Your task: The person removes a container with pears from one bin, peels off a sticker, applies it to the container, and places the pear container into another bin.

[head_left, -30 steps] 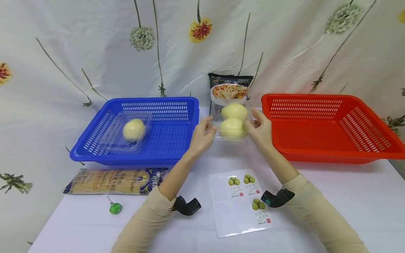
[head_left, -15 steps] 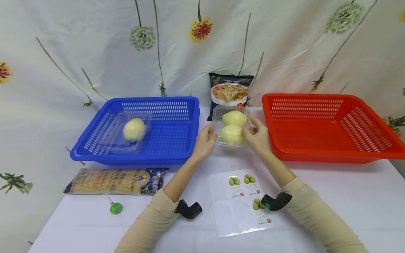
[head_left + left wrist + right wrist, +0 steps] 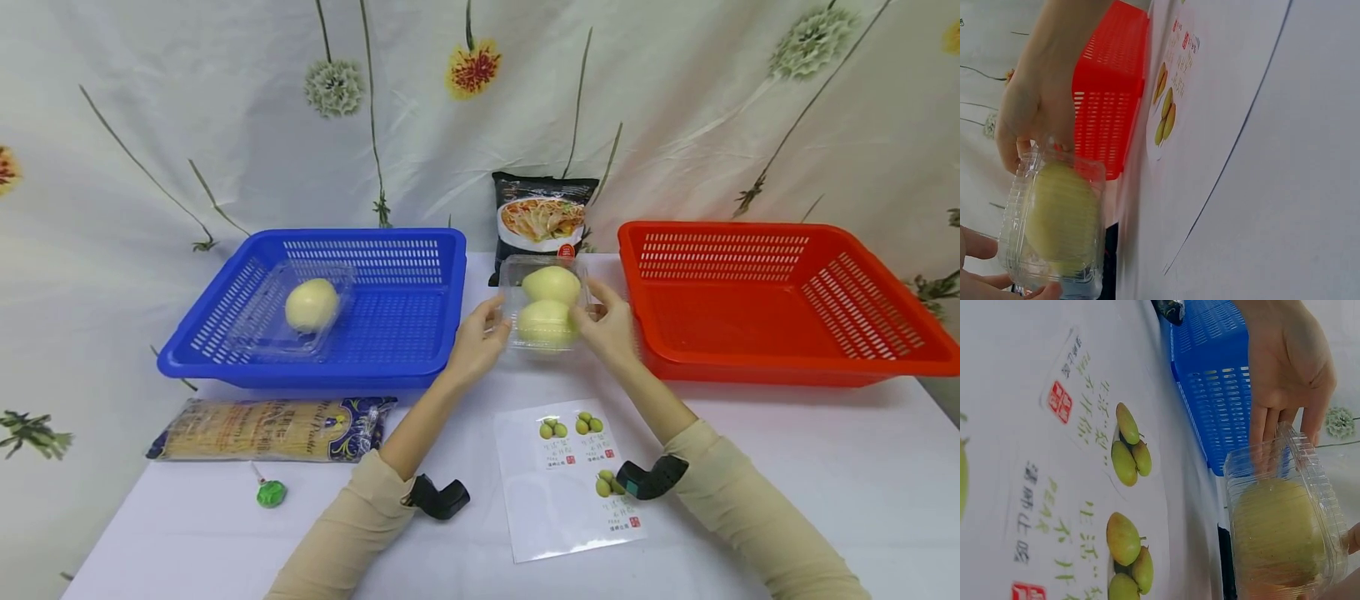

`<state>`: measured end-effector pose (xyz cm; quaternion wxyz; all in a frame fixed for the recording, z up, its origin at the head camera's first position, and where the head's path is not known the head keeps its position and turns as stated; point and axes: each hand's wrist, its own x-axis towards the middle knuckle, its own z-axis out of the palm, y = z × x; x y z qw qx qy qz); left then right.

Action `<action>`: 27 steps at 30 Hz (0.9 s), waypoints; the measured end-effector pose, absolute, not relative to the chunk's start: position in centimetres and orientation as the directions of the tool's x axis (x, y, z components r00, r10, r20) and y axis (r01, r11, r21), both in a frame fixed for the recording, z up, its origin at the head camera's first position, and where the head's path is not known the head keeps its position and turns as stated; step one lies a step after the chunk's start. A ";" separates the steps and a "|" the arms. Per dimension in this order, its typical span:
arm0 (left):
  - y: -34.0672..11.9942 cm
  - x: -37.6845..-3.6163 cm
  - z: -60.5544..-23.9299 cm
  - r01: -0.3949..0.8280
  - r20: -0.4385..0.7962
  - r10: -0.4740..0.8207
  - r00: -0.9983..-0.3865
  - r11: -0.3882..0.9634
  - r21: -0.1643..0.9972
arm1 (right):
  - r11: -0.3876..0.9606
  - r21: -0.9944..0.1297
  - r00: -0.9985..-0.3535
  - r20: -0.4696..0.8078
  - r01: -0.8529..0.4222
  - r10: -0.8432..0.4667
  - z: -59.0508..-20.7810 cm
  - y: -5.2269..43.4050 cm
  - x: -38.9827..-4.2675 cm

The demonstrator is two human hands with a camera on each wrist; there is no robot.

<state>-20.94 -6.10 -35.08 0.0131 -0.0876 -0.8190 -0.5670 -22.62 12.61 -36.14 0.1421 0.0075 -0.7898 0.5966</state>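
Both hands hold a clear plastic clamshell box (image 3: 547, 304) in the middle of the head view, its lid closed. Two pale yellow-green fruits (image 3: 551, 321) lie inside, one behind the other. My left hand (image 3: 477, 340) grips the box's left edge, thumb in front and fingers behind. On the opposite edge, my right hand (image 3: 609, 329) pinches it with the thumb near the front corner. The left wrist view shows the box (image 3: 1054, 219) tilted in the frame, close over the white tabletop. Nearer me lies a white sticker sheet (image 3: 540, 517) with several pear-picture labels.
At left stands a blue basket (image 3: 405, 367) containing another clear box (image 3: 258, 329) with a pale fruit (image 3: 311, 305). A red basket (image 3: 750, 364) stands at right. A black food packet (image 3: 540, 217) leans behind the box. Noodles (image 3: 270, 429) and a green lollipop (image 3: 272, 493) lie front left.
Both hands have brought the clear box down and slightly toward me, uncovering more of the black packet behind it. The baskets and sticker sheet stay put.
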 end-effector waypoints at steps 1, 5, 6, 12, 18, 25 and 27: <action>-6.3 -21.0 -35.1 0.154 0.116 0.131 -0.985 0.338 0.929 | 0.283 -0.941 -0.959 0.238 -0.187 0.155 -36.2 12.5 -22.6; -6.7 -21.2 -35.1 0.151 0.107 0.142 -0.984 0.344 0.927 | 0.262 -0.943 -0.956 0.250 -0.204 0.156 -36.2 12.1 -22.8; -6.8 -21.2 -35.2 0.148 0.103 0.143 -0.984 0.349 0.925 | 0.256 -0.944 -0.955 0.251 -0.206 0.158 -36.3 12.0 -22.8; -6.7 -21.5 -35.8 0.117 0.069 0.141 -0.988 0.366 0.923 | 0.259 -0.947 -0.960 0.236 -0.192 0.151 -36.5 12.0 -22.7; -6.2 -21.5 -36.5 0.092 0.049 0.128 -0.991 0.349 0.933 | 0.269 -0.946 -0.965 0.225 -0.182 0.138 -37.0 12.4 -22.6; -5.7 -21.0 -36.5 0.071 0.037 0.104 -0.994 0.345 0.936 | 0.291 -0.938 -0.966 0.231 -0.190 0.116 -37.6 12.8 -22.3; -5.6 -20.9 -36.5 0.066 0.033 0.100 -0.994 0.350 0.935 | 0.294 -0.937 -0.966 0.231 -0.189 0.114 -37.7 12.9 -22.2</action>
